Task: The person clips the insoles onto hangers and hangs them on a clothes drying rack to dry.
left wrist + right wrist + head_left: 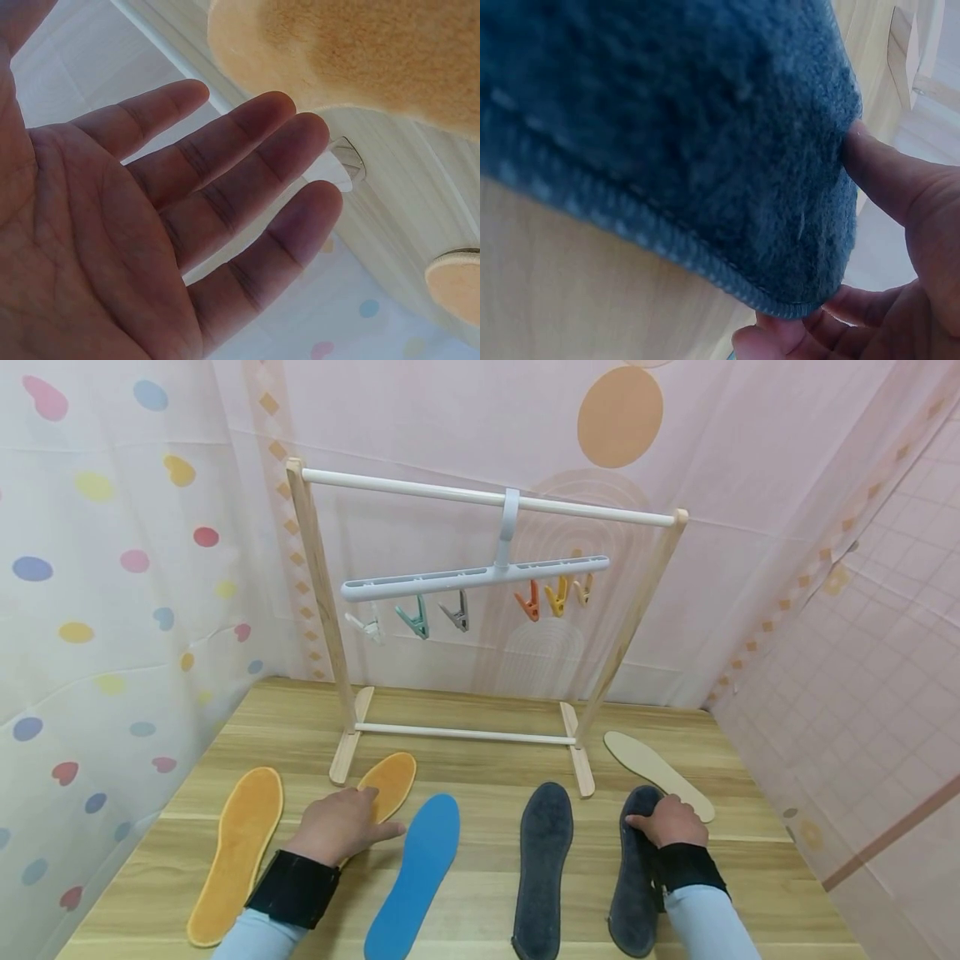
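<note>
My left hand (337, 825) hovers over or near an orange insole (394, 777), partly covering it. In the left wrist view, the hand's fingers (225, 154) are extended and apart from the fleecy insole (367, 60). A blue insole (416, 877) lies just right of that hand. On the right, my right hand (673, 823) holds the upper end of a dark grey insole (633, 893). The right wrist view shows its thumb (885, 169) at one edge of the fuzzy insole (705, 150), with fingers curled under the rim.
Another orange insole (238, 852) lies far left, a second dark grey one (544, 860) in the middle, and a cream insole (660, 772) behind the right hand. A wooden rack (480, 735) carries a light blue hanger (465, 578) with several coloured clips (528, 602).
</note>
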Tool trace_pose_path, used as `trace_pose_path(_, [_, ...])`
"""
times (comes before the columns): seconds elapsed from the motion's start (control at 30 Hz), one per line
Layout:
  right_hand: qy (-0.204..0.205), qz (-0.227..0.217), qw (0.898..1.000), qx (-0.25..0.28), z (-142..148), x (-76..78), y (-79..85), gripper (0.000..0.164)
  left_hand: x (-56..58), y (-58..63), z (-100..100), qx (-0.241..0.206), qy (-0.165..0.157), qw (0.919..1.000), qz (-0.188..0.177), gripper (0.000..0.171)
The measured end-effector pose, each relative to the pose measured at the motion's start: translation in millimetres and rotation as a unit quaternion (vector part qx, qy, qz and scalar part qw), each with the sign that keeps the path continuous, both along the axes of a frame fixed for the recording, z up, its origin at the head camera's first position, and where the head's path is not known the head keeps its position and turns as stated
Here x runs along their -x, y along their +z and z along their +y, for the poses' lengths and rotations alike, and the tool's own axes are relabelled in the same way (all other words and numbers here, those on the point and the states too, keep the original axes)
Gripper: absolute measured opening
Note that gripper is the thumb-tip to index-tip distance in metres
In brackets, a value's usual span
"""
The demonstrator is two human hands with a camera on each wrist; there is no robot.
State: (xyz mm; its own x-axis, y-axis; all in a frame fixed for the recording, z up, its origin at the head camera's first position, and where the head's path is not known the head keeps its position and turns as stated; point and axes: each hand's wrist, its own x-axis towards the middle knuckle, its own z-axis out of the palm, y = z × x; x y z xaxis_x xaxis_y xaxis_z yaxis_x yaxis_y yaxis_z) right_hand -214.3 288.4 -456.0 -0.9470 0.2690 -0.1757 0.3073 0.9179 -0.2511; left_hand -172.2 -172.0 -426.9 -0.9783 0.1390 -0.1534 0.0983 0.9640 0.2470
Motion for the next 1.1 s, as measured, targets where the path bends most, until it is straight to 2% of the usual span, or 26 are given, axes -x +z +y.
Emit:
trace_pose_path(0.17, [-0.004,0.005,1.000,-0.003,-3.7,-1.0,1.8,0.078,-0.2,-1.1,0.4,0.001,-0.002,1.0000,0.003,0.080])
trace_pose_path(0.47, [0.015,0.061,0.998,0.006,-5.3,-1.0,-0.2,0.074,-1.0,-1.1,0.4,0.003,-0.003,1.0000,0.006,0.081])
trace_pose_path(0.77, [0.011,0.053,0.998,-0.013,-9.0,0.7,2.4,0.068,-1.8,-1.9,-0.6,0.001,-0.002,0.9999,0.010,0.080])
trace_pose_path(1.1, [0.018,0.075,0.996,-0.033,-10.1,1.9,1.8,0.056,-2.1,-2.0,-1.9,-0.004,-0.002,1.0000,0.004,0.081])
